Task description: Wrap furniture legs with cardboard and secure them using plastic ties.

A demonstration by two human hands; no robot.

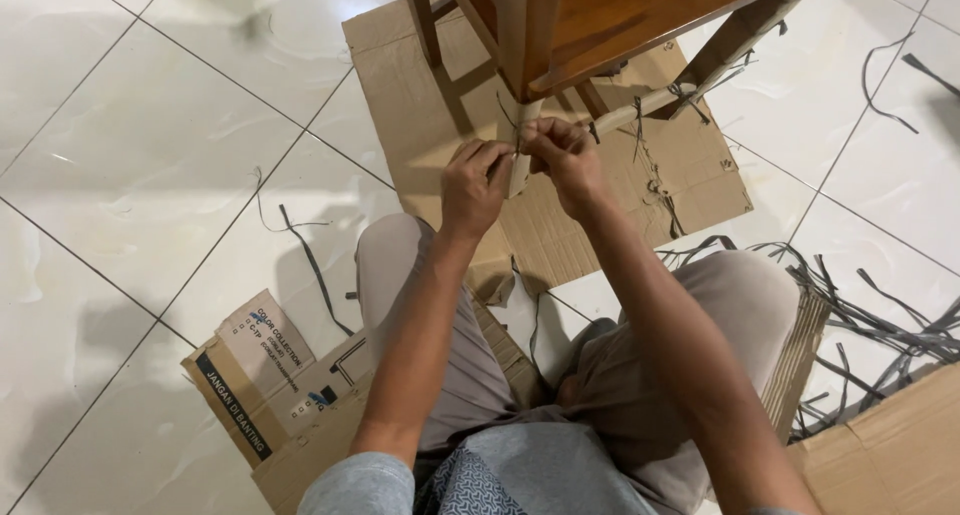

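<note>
Head view. I saw my left hand [473, 183] and right hand [566, 153] meet at the paper-wrapped chair leg [521, 140], fingers pinched on a thin dark strap [517, 147] there, apparently to work it loose; cardboard [560, 225] lay beneath, cut straps [880, 325] to my right.

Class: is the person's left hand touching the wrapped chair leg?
Touching. The head view shows the left hand fingertips pinched against the wrapped chair leg.

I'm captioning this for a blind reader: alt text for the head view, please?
Left hand and right hand pinch a thin dark strap at the paper-wrapped leg of a brown wooden chair standing on flattened cardboard; cut dark straps litter the white tiled floor.
</note>
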